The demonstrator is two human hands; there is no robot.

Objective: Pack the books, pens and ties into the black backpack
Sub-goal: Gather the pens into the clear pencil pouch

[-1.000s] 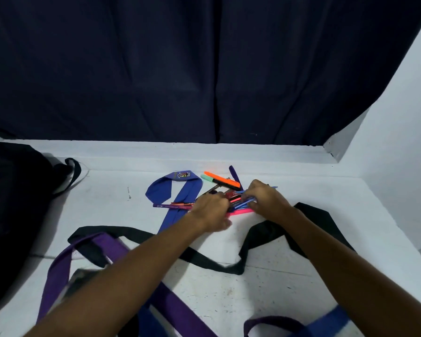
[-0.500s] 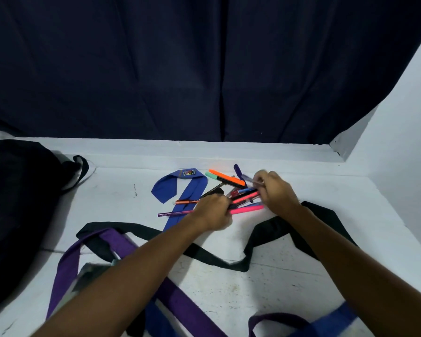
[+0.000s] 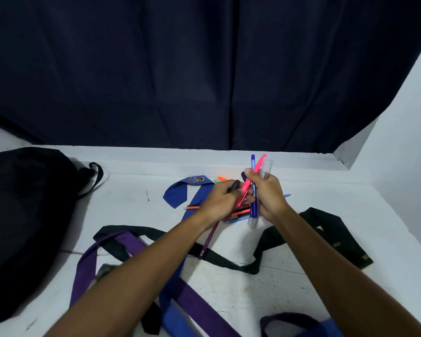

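1. White tabletop (image 3: 289,283), scuffed; purple tie (image 3: 122,242) and black tie (image 3: 331,227) lie nearest.
2. Left hand (image 3: 219,203) and right hand (image 3: 270,193) each grip pens (image 3: 253,166) at centre.
3. Backpack (image 3: 22,215) lies at nine o'clock.
4. Dark curtain (image 3: 204,69) hangs at twelve, behind the table.

The right hand (image 3: 269,193), low among the scattered pens a second ago, now holds a blue pen (image 3: 253,188), a pink pen (image 3: 250,181) and a clear pen (image 3: 265,170) upright. The left hand (image 3: 220,203) now grips a purple pen (image 3: 209,237), angled toward the viewer.

Backpack (image 3: 22,215) far left on table (image 3: 350,239), ties (image 3: 229,260) right of it
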